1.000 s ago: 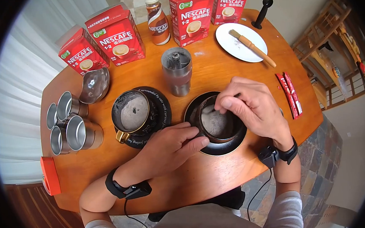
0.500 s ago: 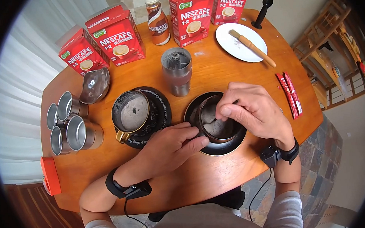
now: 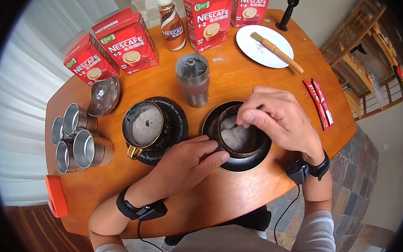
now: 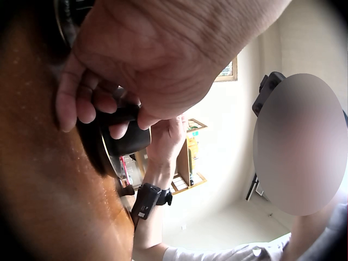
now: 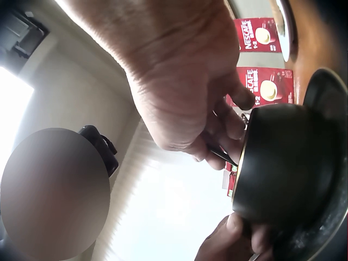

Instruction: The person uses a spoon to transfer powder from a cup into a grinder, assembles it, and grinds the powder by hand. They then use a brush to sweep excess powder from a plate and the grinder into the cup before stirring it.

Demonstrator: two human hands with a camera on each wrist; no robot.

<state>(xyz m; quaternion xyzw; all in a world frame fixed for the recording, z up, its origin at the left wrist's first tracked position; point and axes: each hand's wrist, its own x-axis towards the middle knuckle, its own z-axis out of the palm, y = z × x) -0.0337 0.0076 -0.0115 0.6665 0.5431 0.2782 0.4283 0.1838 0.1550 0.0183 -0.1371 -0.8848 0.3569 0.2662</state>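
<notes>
Round black ceramic cup, my one o'clock, on black saucer. Right hand: fingers closed, pinching thin dark stick. Left hand: fingers curled on cup's handle, eight o'clock. Best stir low, gently (powder's light, probably).

Head view looks down over whole table; wrist views, close and sideways, share cup

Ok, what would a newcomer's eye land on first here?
Probably the red Nescafe boxes lined along the table's far side, either side of a brown-labelled bottle. Then the hands: the right pinches a thin dark utensil over the black cup at centre-right, the left steadying that cup.
</notes>
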